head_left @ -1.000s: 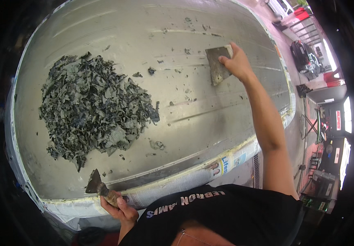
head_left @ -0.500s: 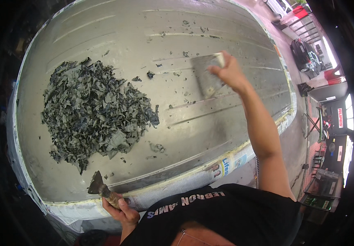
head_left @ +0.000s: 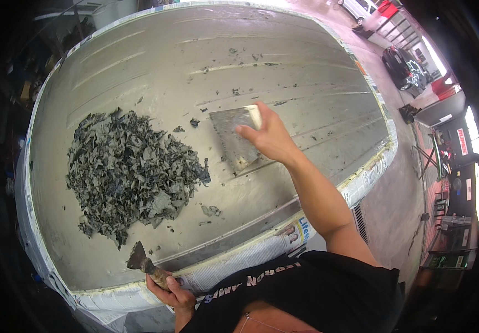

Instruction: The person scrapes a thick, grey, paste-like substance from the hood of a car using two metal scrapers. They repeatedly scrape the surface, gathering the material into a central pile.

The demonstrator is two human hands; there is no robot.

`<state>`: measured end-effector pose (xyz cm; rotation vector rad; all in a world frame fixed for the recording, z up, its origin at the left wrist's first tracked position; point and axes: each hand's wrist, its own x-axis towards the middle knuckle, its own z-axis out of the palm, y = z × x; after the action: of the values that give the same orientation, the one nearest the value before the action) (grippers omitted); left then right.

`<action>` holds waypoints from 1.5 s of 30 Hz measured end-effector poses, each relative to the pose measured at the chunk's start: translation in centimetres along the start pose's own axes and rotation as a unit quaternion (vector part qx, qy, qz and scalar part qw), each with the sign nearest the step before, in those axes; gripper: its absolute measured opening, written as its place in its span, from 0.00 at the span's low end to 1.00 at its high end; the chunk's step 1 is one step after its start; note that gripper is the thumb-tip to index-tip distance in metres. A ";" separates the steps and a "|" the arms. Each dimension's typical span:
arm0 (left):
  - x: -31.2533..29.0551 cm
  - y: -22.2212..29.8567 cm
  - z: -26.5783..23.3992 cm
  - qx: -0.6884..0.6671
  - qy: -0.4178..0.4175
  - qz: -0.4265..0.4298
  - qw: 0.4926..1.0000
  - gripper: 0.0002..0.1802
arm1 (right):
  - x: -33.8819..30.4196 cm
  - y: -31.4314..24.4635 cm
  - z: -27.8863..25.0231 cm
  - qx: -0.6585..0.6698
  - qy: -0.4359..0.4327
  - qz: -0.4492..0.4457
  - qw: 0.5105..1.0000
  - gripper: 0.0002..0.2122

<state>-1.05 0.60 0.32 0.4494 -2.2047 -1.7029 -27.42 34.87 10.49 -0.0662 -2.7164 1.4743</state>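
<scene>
In my left hand, at the near edge of a bare metal vehicle roof, a scraper is held by its worn handle. Its dark, broad blade points up and away to the left. My right hand is closed on a flat, rectangular grey tool with a pale edge, thumb on its face and fingers over that edge. The tool is over the middle of the roof; whether it touches the metal I cannot tell. A large heap of grey and black paint flakes lies left of it.
Loose flakes are scattered near the heap and across the far roof. Newspaper and masking tape line the roof's edge. Beyond the right side are a concrete floor, a dark car and racks.
My right hand has moved left with the flat tool, toward the heap of paint flakes. My left hand keeps the scraper at the near edge. The whole view has shifted somewhat.
</scene>
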 end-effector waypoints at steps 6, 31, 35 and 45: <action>0.0 0.3 0.6 -0.028 0.009 -0.005 1.000 0.32 | -2.3 10.4 -8.2 0.147 0.244 0.113 0.952 0.17; 0.7 0.7 0.6 -0.051 0.011 0.019 0.998 0.29 | -10.9 1.8 -3.5 0.335 0.126 0.055 0.932 0.13; 0.4 0.5 0.6 -0.079 0.016 0.006 0.997 0.30 | -13.0 2.0 -3.4 0.422 0.149 0.074 0.891 0.14; 1.1 0.4 0.5 -0.139 0.056 0.077 0.986 0.30 | -17.0 -3.4 -1.1 0.599 0.146 -0.004 0.787 0.18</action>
<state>-2.23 0.68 0.69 0.2884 -1.8365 -1.8177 -10.46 32.94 13.53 -0.1939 -1.1482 2.5619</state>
